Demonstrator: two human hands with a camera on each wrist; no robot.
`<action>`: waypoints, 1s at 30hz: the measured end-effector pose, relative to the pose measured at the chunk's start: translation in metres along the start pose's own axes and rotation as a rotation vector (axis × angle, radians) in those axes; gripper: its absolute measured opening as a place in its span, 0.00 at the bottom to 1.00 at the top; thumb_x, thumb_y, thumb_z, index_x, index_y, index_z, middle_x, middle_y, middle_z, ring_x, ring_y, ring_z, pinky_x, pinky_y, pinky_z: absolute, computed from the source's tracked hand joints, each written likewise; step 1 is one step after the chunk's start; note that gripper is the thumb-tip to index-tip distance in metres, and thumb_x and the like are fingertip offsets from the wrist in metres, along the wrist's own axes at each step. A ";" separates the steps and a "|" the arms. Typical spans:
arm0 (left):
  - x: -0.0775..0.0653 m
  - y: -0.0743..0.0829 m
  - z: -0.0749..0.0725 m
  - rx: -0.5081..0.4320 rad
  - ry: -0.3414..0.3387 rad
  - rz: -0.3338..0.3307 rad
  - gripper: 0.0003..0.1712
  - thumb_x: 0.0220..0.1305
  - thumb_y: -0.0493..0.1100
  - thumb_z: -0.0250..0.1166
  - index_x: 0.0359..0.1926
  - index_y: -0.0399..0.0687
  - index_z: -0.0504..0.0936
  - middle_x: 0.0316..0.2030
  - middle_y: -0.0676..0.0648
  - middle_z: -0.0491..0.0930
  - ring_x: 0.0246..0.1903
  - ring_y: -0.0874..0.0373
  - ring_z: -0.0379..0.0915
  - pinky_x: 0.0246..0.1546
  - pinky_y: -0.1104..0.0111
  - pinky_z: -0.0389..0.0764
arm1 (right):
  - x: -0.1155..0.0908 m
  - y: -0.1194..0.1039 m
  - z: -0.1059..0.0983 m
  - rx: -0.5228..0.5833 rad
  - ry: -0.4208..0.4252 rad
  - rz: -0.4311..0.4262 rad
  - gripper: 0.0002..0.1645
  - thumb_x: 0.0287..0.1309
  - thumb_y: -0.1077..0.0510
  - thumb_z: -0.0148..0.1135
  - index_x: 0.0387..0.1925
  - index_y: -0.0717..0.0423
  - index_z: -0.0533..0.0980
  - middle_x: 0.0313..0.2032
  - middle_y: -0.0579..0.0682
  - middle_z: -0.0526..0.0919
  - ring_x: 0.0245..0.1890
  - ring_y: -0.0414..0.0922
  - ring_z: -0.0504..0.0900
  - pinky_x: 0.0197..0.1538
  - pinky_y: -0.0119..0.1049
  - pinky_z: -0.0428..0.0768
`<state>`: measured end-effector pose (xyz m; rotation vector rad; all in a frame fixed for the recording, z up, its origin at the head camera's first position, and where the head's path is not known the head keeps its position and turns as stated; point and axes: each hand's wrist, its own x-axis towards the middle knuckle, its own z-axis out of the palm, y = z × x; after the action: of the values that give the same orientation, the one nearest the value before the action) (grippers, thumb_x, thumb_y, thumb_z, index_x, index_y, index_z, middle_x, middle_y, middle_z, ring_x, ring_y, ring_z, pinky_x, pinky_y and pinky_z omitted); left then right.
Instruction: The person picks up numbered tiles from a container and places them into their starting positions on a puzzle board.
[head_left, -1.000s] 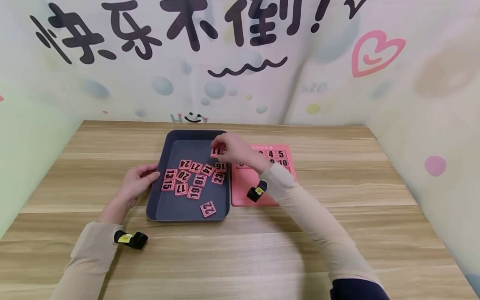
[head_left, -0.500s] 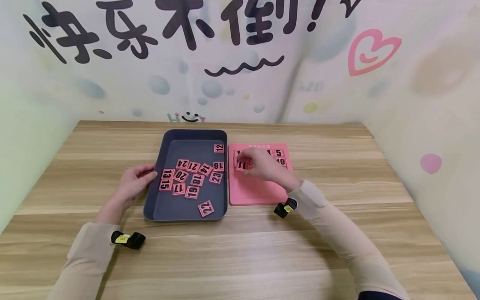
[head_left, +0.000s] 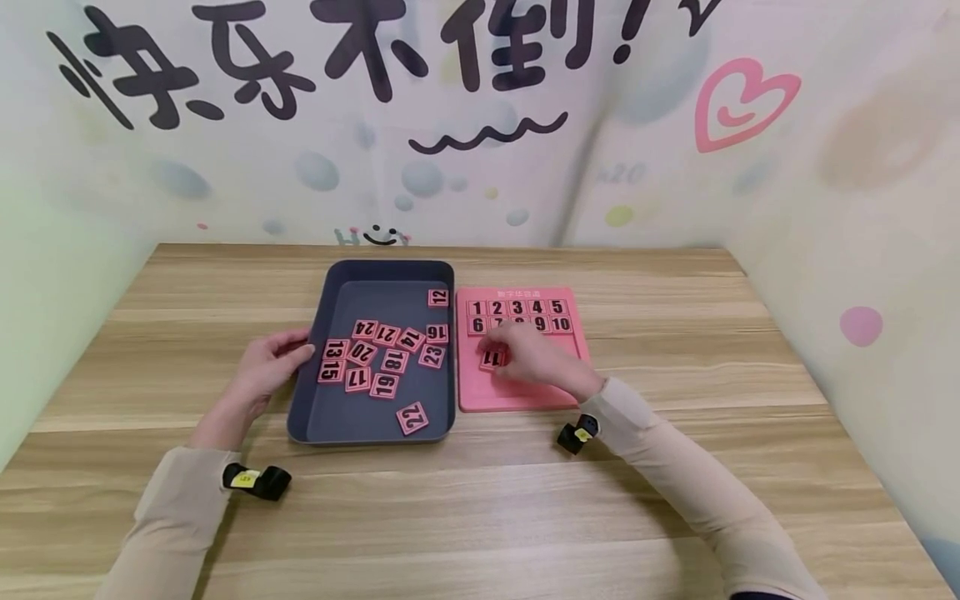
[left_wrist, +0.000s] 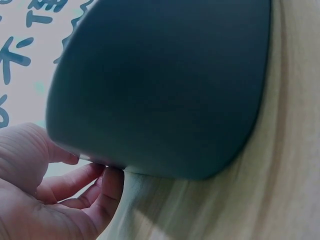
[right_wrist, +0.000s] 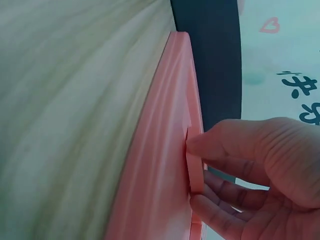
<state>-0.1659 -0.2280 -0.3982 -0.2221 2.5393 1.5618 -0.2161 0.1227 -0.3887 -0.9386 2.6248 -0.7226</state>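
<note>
My right hand (head_left: 528,354) pinches a pink number tile (head_left: 491,360) marked 11 between thumb and fingers, low over the left part of the pink puzzle board (head_left: 480,392). In the right wrist view the tile (right_wrist: 195,170) stands on edge between thumb and fingertips, right at the board's surface. Two rows of tiles, 1 to 5 and 6 to 10, fill the board's top; my fingers partly cover 7 and 8. My left hand (head_left: 273,362) grips the left rim of the dark tray (head_left: 330,421), and the left wrist view shows its fingers at the tray's wall (left_wrist: 160,90).
Several loose tiles lie scattered in the tray, among them 12 (head_left: 438,297) near its right wall and 22 (head_left: 412,417) near the front. Tray and board stand side by side on a wooden table (head_left: 450,517). A printed backdrop (head_left: 247,183) rises behind.
My right hand has carried tile 11 from the tray's upper right across to the board, then down below the second row. The left hand stays at the tray's rim.
</note>
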 end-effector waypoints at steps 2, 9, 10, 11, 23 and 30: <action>0.000 0.000 0.000 0.003 0.003 0.002 0.27 0.69 0.39 0.52 0.64 0.26 0.62 0.58 0.28 0.66 0.47 0.59 0.66 0.38 0.83 0.69 | 0.000 0.001 0.000 -0.017 0.000 -0.013 0.22 0.42 0.70 0.69 0.43 0.60 0.79 0.40 0.49 0.82 0.39 0.43 0.76 0.45 0.35 0.75; 0.000 0.000 -0.001 0.000 0.008 0.006 0.27 0.69 0.39 0.52 0.63 0.26 0.62 0.57 0.29 0.67 0.46 0.59 0.66 0.37 0.83 0.69 | 0.002 0.006 0.000 -0.051 0.049 0.007 0.17 0.45 0.56 0.73 0.36 0.59 0.79 0.30 0.46 0.79 0.32 0.41 0.75 0.38 0.32 0.75; 0.000 0.000 -0.001 0.001 0.008 0.005 0.27 0.69 0.39 0.52 0.63 0.26 0.62 0.58 0.29 0.67 0.47 0.58 0.66 0.37 0.83 0.69 | 0.002 0.006 0.000 -0.056 0.049 0.009 0.17 0.45 0.54 0.74 0.35 0.59 0.78 0.29 0.46 0.79 0.31 0.41 0.74 0.37 0.32 0.75; 0.000 0.000 -0.001 0.003 0.007 0.003 0.27 0.69 0.39 0.52 0.63 0.26 0.62 0.58 0.29 0.67 0.47 0.57 0.66 0.36 0.83 0.69 | 0.002 0.006 -0.001 -0.062 0.048 0.010 0.18 0.45 0.54 0.74 0.35 0.59 0.78 0.29 0.46 0.78 0.30 0.41 0.74 0.37 0.32 0.74; 0.000 0.001 0.000 0.005 0.003 0.016 0.27 0.69 0.39 0.52 0.63 0.25 0.62 0.57 0.28 0.67 0.42 0.65 0.66 0.37 0.83 0.70 | -0.001 0.003 -0.004 -0.063 0.010 0.120 0.12 0.46 0.60 0.72 0.30 0.60 0.76 0.25 0.48 0.77 0.26 0.41 0.72 0.33 0.31 0.73; 0.000 0.001 0.000 0.013 0.002 0.008 0.27 0.69 0.39 0.52 0.63 0.25 0.62 0.57 0.28 0.67 0.44 0.61 0.66 0.36 0.83 0.70 | 0.001 -0.002 0.000 -0.024 0.023 0.220 0.19 0.47 0.52 0.72 0.19 0.55 0.70 0.15 0.44 0.67 0.18 0.39 0.62 0.24 0.31 0.62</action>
<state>-0.1657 -0.2275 -0.3971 -0.2129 2.5537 1.5487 -0.2159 0.1206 -0.3882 -0.6359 2.7063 -0.6511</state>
